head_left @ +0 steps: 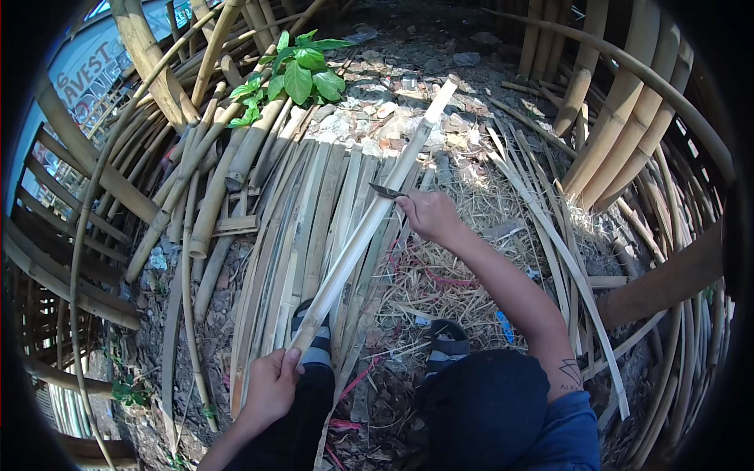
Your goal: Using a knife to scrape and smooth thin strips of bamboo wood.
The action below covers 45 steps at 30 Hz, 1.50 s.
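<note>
A long pale bamboo strip (364, 235) slants from my lower left up to the far middle. My left hand (272, 382) is closed round its near end, just beyond my left knee. Farther up, my right hand (431, 217) grips a knife (384, 191), its dark blade lying across the strip. The knife's handle is hidden inside my fist. Under the bamboo strip lies a row of split bamboo slats (294, 228), side by side on the ground. My left sandal (316, 345) rests on the near part of those slats.
Shavings (440, 282) cover the ground right of the slats. Bamboo poles (214, 196) are piled at left; upright bamboo posts (620, 118) stand at right. Loose strips (550, 228) lie beyond my right arm. A leafy plant (302, 74) grows at the far left.
</note>
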### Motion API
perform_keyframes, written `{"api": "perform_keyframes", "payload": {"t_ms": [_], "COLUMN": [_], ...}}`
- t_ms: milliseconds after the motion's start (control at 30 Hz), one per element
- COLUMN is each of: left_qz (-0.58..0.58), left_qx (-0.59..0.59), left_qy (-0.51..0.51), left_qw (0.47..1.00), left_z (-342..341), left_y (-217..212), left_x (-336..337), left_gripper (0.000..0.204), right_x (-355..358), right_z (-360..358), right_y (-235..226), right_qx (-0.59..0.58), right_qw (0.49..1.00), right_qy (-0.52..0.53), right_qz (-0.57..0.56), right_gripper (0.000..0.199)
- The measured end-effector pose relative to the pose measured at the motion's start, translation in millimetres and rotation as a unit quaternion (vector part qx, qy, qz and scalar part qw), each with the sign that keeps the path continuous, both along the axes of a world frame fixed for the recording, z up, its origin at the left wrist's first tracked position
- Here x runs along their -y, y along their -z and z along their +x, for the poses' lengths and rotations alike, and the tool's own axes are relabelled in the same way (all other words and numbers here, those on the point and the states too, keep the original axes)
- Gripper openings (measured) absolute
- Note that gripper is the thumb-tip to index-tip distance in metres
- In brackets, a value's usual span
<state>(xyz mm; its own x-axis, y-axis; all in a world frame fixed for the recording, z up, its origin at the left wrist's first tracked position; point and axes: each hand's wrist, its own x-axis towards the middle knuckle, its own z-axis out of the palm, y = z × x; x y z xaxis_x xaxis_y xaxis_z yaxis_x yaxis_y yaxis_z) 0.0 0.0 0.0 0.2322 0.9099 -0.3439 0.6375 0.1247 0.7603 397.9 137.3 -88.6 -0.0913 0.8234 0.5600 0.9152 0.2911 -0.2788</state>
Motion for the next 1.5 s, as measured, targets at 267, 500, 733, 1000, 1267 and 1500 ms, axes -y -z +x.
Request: {"api": "perform_keyframes", "payload": {"t_ms": [267, 500, 733, 1000, 1267, 1500], "left_qz": [-0.045, -0.069, -0.119, -0.121, 0.162, 0.059], "left_qx": [0.01, -0.045, 0.012, 0.011, -0.155, -0.018], "left_qy": [0.0, 0.008, -0.034, 0.06, 0.216, 0.279], "left_qw": [0.999, 0.997, 0.992, 0.991, 0.95, 0.958], "left_z": [-5.2, -28.9, -25.1, -55.0, -45.5, 63.0], "left_y": [-10.0, -17.3, -4.0, 24.3, 16.1, 20.3], "left_x": [4.7, 9.4, 1.4, -8.2, -47.9, -79.6], "left_gripper": [0.042, 0.042, 0.041, 0.04, 0.047, 0.043], "right_x": [-14.1, 18.3, 46.2, 57.7, 82.5, 109.0], "right_z": [83.3, 212.8, 141.4, -40.2, -87.6, -172.6], "right_y": [8.3, 21.3, 40.9, 13.8, 2.5, 6.7], "right_qx": [0.055, -0.109, -0.63, -0.836, -0.857, -0.841], "right_qw": [0.982, 0.865, 0.724, 0.541, 0.503, 0.49], "right_qy": [0.176, 0.48, 0.28, 0.017, -0.014, -0.071], "right_qz": [-0.029, -0.095, 0.03, -0.088, -0.111, -0.217], "right_gripper": [0.061, 0.073, 0.062, 0.041, 0.025, 0.021]}}
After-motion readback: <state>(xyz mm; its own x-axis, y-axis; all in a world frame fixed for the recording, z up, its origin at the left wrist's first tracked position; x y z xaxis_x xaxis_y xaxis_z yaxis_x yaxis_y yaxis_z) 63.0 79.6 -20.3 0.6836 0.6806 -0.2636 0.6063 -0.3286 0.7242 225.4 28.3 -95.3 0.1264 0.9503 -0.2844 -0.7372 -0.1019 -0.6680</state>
